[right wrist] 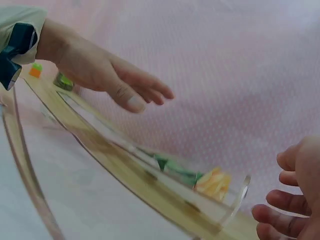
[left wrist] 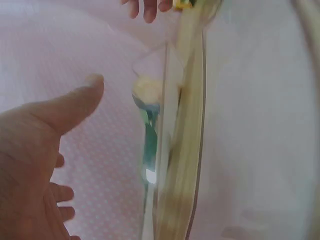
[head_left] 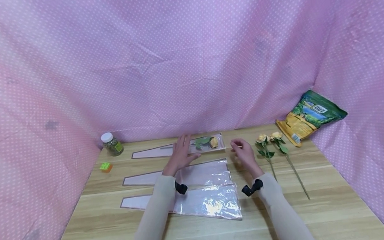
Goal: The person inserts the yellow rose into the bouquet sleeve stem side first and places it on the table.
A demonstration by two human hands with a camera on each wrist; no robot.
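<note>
A yellow rose (head_left: 214, 142) lies inside the farthest clear flower sleeve (head_left: 152, 153), its bloom near the wide right end. My left hand (head_left: 180, 152) is over the left part of that sleeve, fingers straight and thumb spread, with nothing held. Just right of the sleeve's wide mouth is my right hand (head_left: 243, 151), its fingers loosely bent and nothing between them. In the right wrist view the left hand (right wrist: 107, 75) hovers above the sleeve, and the right hand (right wrist: 292, 195) is beside its raised edge. Two more flower sleeves (head_left: 203, 172) lie nearer, partly under the left forearm.
Two loose yellow roses (head_left: 261, 138) lie right of the right hand, stems pointing toward the front. A green and yellow bag (head_left: 309, 117) leans at the back right corner. At the left stand a white-lidded jar (head_left: 112, 144) and small toy blocks (head_left: 106, 167). Pink dotted cloth (head_left: 190, 63) encloses the table.
</note>
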